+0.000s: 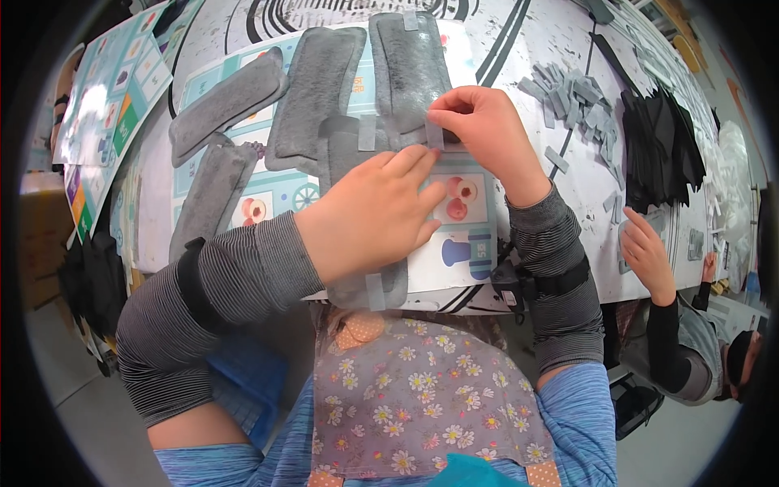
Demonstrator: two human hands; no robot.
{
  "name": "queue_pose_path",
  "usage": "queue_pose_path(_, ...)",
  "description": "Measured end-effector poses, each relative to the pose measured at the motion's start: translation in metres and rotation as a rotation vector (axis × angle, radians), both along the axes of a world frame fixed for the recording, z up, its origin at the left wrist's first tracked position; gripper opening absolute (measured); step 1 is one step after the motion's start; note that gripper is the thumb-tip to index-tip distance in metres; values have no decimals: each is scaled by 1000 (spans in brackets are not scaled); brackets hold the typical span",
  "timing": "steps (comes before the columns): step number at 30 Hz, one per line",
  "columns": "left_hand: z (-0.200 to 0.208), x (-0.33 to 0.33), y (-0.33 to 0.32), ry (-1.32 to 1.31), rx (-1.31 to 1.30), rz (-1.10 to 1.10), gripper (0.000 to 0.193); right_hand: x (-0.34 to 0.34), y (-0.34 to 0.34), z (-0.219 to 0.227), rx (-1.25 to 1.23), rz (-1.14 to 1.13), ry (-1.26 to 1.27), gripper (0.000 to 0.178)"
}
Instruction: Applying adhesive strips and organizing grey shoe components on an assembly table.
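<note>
Several elongated grey plush pads lie on the table in front of me, among them a wide pad (pixel 315 93) and a pad (pixel 410 69) at the far middle. My left hand (pixel 377 207) rests with fingers spread across a nearer pad (pixel 369 280), hiding much of it. My right hand (pixel 487 134) pinches a small pale grey strip (pixel 435 134) between thumb and forefinger, at the near end of the far middle pad. Another strip (pixel 367 132) lies on the nearer pad's upper part, and one more strip (pixel 374 290) sits at its lower end.
Printed sheets with fruit pictures (pixel 458 199) lie beneath the pads. To the right are a loose heap of grey strips (pixel 580 105) and a stack of black fabric pieces (pixel 661 150). A co-worker's hand (pixel 647 250) reaches over the table's right side.
</note>
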State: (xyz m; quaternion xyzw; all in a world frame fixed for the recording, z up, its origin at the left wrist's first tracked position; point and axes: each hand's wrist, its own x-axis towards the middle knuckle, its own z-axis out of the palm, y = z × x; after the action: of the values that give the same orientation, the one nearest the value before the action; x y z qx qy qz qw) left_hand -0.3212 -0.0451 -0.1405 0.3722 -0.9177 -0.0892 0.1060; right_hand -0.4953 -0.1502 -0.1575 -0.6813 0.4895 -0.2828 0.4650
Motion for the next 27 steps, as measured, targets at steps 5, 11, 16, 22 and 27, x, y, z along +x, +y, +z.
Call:
queue_pose_path(5,-1,-3,-3,22,-32,14,35,2,2,1,-1,-1,11,15)
queue_pose_path(11,6,-2,-12,52,143,18,32,0,-1,-13,-330,0,98,13)
queue_pose_path(16,9,0,-13,49,158,6,32,3,-4,-22,-414,3,175,9)
queue_pose_path(22,12,0,-13,30,158,-5,32,4,-3,-24,-567,-17,283,18)
queue_pose_path(27,10,0,-17,36,171,-26,32,1,-2,-23,-670,-38,319,27)
